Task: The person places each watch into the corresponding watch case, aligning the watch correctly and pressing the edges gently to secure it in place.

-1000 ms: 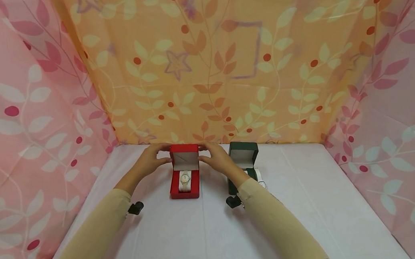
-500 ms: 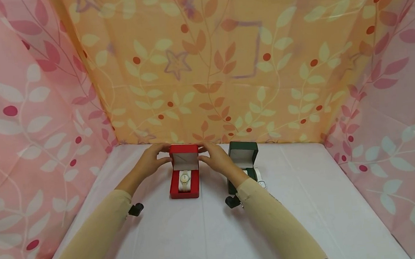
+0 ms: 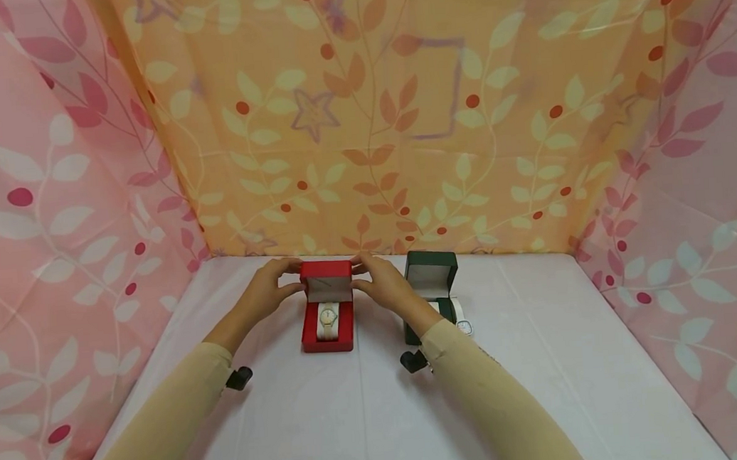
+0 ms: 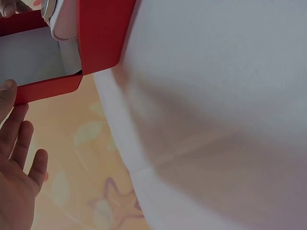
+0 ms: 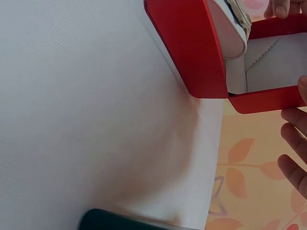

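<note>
A red watch box point(image 3: 325, 270) stands with its lid raised on the white table. Inside it a pale-strapped watch point(image 3: 327, 317) is wrapped round a white cushion. My left hand point(image 3: 263, 288) pinches the lid's left side, thumb at the front edge and fingers behind. On the opposite side my right hand point(image 3: 383, 279) pinches the lid the same way. From the left wrist view, the left thumb lies on the red lid rim point(image 4: 48, 91) with the other fingers spread beyond it. The right wrist view has the right fingers point(image 5: 293, 134) just past the lid's edge.
To the right, partly behind my right wrist, a dark green watch box point(image 3: 431, 258) stands open. A white watch point(image 3: 464, 327) lies against its right side. Patterned cloth walls rise at the back and both sides of the white table point(image 3: 331, 425).
The red lid has tipped slightly forward and down over the last half second, both hands moving with it. The box base, the watch and the green box stay put.
</note>
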Tool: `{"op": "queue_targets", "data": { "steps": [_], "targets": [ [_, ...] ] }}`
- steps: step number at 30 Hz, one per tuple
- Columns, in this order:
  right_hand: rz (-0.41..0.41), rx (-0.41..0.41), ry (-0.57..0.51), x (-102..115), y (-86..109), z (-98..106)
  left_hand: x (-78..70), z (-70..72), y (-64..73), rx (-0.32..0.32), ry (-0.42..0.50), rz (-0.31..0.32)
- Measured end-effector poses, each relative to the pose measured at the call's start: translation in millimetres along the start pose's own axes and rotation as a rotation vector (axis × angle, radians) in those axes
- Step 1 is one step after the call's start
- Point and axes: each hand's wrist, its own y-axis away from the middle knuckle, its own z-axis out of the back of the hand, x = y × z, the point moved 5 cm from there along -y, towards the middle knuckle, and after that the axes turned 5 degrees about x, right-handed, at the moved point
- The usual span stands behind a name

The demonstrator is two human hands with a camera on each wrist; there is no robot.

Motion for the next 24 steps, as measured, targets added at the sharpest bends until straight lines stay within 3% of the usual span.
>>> {"op": "queue_targets", "data": {
  "steps": [8,17,24],
  "targets": [
    [0.007,-0.031,0.007,2.0,3.6,-0.6,-3.3,-0.9,5.6,-0.036,-0.071,-0.009],
    [-0.002,-0.032,0.035,2.6,12.2,-7.3,-7.7,-4.6,17.4,-0.053,-0.042,-0.007],
    [-0.018,-0.036,0.075,4.1,14.4,-5.1,-9.4,-6.6,18.0,-0.069,-0.041,-0.001]
  ]
}}
